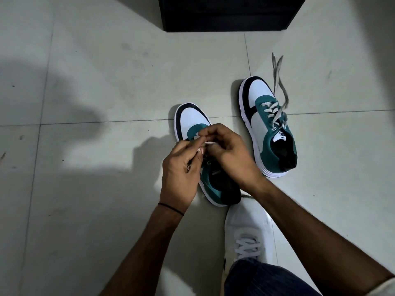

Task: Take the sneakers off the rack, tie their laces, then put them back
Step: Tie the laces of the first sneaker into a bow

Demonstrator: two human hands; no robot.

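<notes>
The floor (pixel 89 103) is of pale grey tiles with thin joints, dim, with soft shadows at 9 o'clock. Nearest, at 5 o'clock, is the person's own foot in a white shoe (pixel 248 229), under a dark trouser leg.

Just beyond it, at the centre, stands the near sneaker (pixel 192 118), white, teal and black, with its toe pointing to 12 o'clock. Over its tongue the left hand (pixel 181 167) and the right hand (pixel 230 152) meet. Both are closed with pinching fingers on the pale lace (pixel 210 143), of which only a small piece shows; whether a knot is formed, I cannot tell.

At 2 o'clock, apart from the first, stands the far sneaker (pixel 269 127), and its loose laces (pixel 277 71) trail on the floor toward 12 o'clock, untied.

I judge the laces flat, soft and limp, best held near the ends. The sneakers look light, with a stiff sole; the heel collar seems a good hold. Each shoe's opening looks empty.

At 12 o'clock is a black rack (pixel 226 16); its inside is not visible.
</notes>
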